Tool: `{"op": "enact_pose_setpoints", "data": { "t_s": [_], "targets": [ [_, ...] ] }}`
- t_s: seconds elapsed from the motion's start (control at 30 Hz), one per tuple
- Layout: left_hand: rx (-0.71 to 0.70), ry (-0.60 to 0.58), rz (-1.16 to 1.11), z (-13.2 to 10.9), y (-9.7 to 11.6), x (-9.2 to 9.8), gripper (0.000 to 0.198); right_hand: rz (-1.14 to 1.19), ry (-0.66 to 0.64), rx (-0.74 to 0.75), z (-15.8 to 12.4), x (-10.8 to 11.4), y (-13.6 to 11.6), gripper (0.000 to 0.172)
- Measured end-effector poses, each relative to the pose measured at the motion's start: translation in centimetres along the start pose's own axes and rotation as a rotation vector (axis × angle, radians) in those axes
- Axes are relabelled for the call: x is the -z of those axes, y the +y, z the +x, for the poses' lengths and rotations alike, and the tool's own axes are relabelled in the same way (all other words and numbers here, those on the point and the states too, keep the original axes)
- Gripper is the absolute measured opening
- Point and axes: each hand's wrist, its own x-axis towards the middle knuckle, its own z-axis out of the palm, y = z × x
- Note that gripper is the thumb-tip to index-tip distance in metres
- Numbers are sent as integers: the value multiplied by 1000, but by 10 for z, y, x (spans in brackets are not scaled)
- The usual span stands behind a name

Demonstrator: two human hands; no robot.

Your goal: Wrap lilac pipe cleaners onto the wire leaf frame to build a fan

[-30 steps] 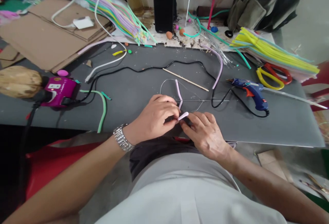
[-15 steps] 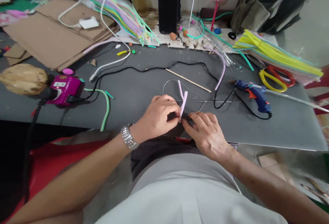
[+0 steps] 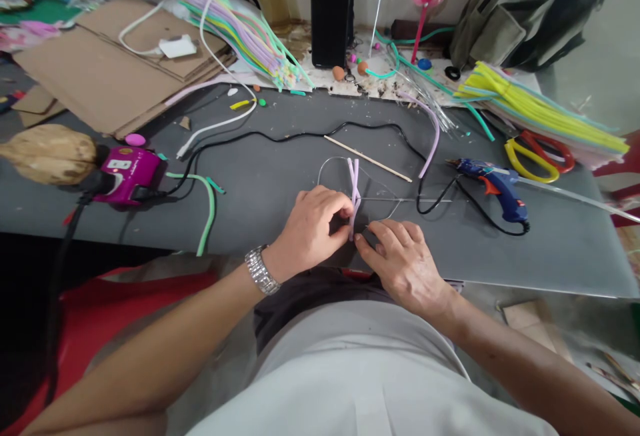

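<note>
On the grey desk (image 3: 560, 256), flattened cardboard sheets (image 3: 95, 76) spread across the far left, while a dark olive backpack (image 3: 515, 16) sits at the far right, cut off by the top of the view. A tall black box (image 3: 330, 9) stands at the back, its top also out of view. A brown husk-like object (image 3: 47, 154) runs off the left edge, so its full shape is hidden. Beside it sits a magenta device (image 3: 129, 173), whose small white panel is too blurred to read. A fanned bundle of pastel tubes (image 3: 240, 39) lies behind a looping black cable (image 3: 300, 133). To the right are a blue glue gun (image 3: 493, 183) and yellow-and-red scissors (image 3: 535, 159), neither with legible writing.

At the near edge of the desk lies a thin wire frame (image 3: 345, 176), with a folded lilac tube (image 3: 355, 189) upright across it. The left hand (image 3: 315, 223), wearing a metal-link watch (image 3: 261, 269) with its dial out of sight, is closed on the tube's lower part. The right hand (image 3: 405, 266) curls just beside it. The tube's lower end is hidden, so whether the right hand grips it cannot be told.
</note>
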Motion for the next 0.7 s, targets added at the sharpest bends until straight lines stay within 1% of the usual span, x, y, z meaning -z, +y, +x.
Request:
{"op": "enact_pose_setpoints", "data": {
  "t_s": [0.17,0.3,0.43,0.57,0.7],
  "targets": [
    [-53,-54,14,0,-4,-1,12,-7,11,23,3,4,-1,30],
    [-34,-94,54,3,-5,2,8,11,12,94,5,6,0,29],
    [-33,-138,80,6,-4,6,8,3,34,133,6,7,0,29],
    [-71,-202,107,9,-3,10,9,-43,14,134,5,8,-3,32],
    [-77,-260,129,14,-3,14,6,-71,-27,115,5,10,-6,34]
  ]
}}
